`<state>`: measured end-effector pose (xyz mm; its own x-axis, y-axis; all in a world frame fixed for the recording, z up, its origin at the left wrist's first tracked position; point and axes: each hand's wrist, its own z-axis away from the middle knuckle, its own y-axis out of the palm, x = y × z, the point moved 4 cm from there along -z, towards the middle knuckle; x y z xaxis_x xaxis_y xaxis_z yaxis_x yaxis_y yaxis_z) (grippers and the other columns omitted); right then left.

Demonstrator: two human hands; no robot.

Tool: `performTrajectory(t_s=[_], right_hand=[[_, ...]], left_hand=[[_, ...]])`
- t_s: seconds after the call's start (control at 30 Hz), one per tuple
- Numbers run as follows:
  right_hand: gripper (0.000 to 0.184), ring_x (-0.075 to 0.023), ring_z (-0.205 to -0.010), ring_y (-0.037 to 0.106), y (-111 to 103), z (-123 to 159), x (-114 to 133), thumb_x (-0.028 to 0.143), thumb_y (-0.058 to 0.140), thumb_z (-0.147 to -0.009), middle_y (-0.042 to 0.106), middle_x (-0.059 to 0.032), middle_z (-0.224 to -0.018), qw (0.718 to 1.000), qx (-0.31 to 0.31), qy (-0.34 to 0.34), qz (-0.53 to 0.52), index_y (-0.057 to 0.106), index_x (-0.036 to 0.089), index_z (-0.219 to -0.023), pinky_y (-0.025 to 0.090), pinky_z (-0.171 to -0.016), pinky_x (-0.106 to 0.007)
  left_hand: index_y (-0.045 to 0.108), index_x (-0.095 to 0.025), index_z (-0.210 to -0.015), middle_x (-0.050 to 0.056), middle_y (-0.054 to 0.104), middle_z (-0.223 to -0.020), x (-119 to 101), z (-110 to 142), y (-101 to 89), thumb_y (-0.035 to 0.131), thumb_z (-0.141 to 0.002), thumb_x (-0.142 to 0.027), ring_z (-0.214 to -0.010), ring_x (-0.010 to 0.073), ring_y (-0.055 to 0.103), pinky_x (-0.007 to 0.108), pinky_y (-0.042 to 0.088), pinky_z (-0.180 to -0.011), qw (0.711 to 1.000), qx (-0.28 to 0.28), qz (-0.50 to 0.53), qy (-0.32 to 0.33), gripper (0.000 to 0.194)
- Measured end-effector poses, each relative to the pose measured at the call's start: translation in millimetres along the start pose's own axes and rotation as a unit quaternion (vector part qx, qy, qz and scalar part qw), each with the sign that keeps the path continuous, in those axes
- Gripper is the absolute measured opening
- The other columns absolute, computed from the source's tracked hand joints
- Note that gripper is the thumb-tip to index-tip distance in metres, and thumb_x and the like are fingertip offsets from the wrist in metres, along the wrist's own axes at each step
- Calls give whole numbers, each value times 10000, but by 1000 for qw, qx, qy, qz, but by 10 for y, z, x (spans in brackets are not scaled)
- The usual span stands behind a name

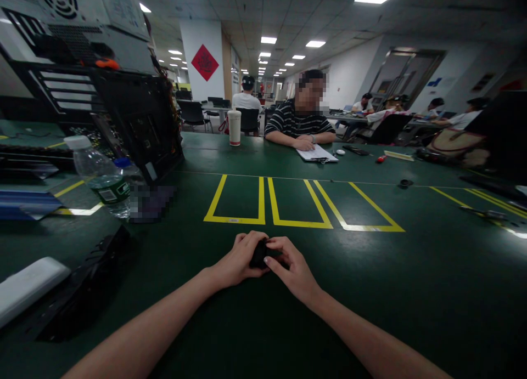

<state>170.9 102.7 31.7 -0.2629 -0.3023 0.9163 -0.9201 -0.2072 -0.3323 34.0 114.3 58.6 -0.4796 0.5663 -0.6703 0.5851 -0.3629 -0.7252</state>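
Note:
A small black object (259, 254), rounded and too dark to name, sits between my two hands just short of the yellow tape frames. Curled around its left side, my left hand (241, 258) grips it with fingers over the top and thumb below. My right hand (291, 269) meets it from the right, thumb and fingertips bent against its edge. Both hands are low over the green table (370, 291); whether the object rests on the surface cannot be seen.
At left stand an open computer case (135, 116) and a water bottle (105, 181), with a white box-like item (31, 286) nearer. Yellow tape outlines (296, 224) lie ahead. Across the table, a person in a striped shirt (298, 121) leans by a clipboard (317, 153); a white cup (234, 128) stands nearby.

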Motion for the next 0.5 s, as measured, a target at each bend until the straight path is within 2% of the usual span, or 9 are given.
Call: performTrajectory(t_s=[0.2, 0.37, 0.5], right_hand=[[291, -177, -968, 526, 17, -7, -37, 257, 523, -779, 534, -30, -1035, 999, -1, 44, -10, 446, 232, -1058, 460, -796, -329], [210, -177, -897, 550, 34, -15, -13, 283, 498, -796, 557, -25, -962, 999, 26, 40, 2, 479, 220, -996, 466, -756, -328], [158, -172, -899, 542, 13, -21, -31, 269, 493, -796, 534, -25, -968, 1000, 4, 13, 4, 498, 222, -946, 468, -745, -315]], left_hand=[[318, -254, -1176, 52, 441, -1153, 17, 10, 1, 609, -719, -174, -1062, 241, 414, 413, 329, -899, 1000, -1, 2, 5, 548], [325, -246, -1164, 58, 437, -1152, 43, 1, 21, 617, -708, -183, -1054, 246, 420, 417, 333, -888, 1000, -6, -5, 1, 546], [330, -237, -1144, 54, 452, -1126, 47, -14, 37, 627, -698, -185, -1048, 241, 429, 422, 313, -907, 1000, -13, -16, 14, 539]])
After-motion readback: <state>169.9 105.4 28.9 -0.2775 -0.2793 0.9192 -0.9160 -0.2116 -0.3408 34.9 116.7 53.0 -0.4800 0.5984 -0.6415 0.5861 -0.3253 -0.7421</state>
